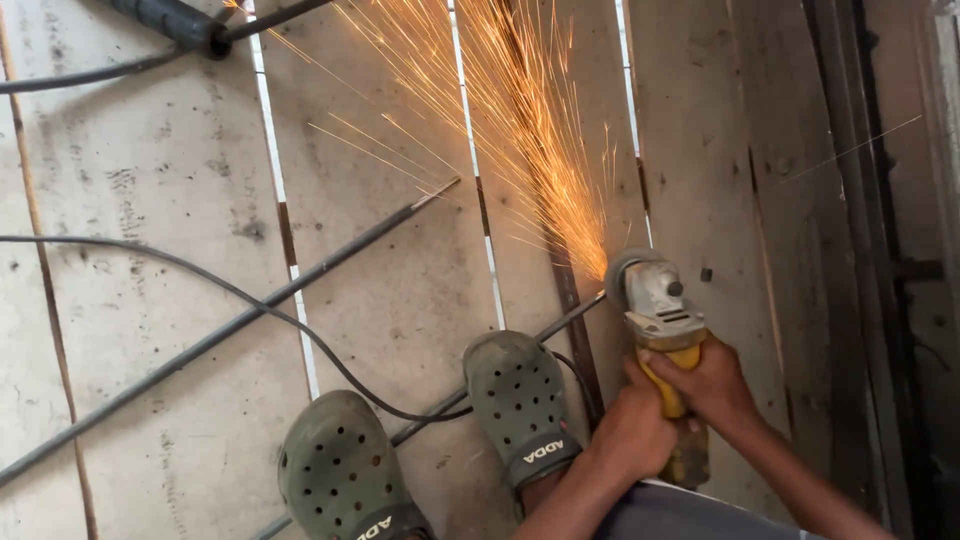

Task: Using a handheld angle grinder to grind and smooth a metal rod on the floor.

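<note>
Floor (150,180): pale concrete slabs, divided by narrow light strips; scuffed and stained.
Cable (200,275): a dark cord is run across the slabs from the left edge towards the shoes.
Long rod (250,320): a dark metal bar is laid diagonally on the floor, upper end near the middle of the view.
Left shoe (340,475): green perforated clog, planted at the bottom edge.
Right shoe (520,400): matching clog, set on a second rod (570,318) just beside the cutting point.
Sparks (510,120): an orange spray is thrown up and leftward from the disc.
Left hand (632,428): closed around the rear of the yellow handle.
Grinder (660,310): grey head, yellow body, disc pressed to the second rod's end, right of centre.
Right hand (712,385): clamped over the yellow body, just behind the grey head.
Right edge: dark metal frame (880,250), upright in view.
</note>
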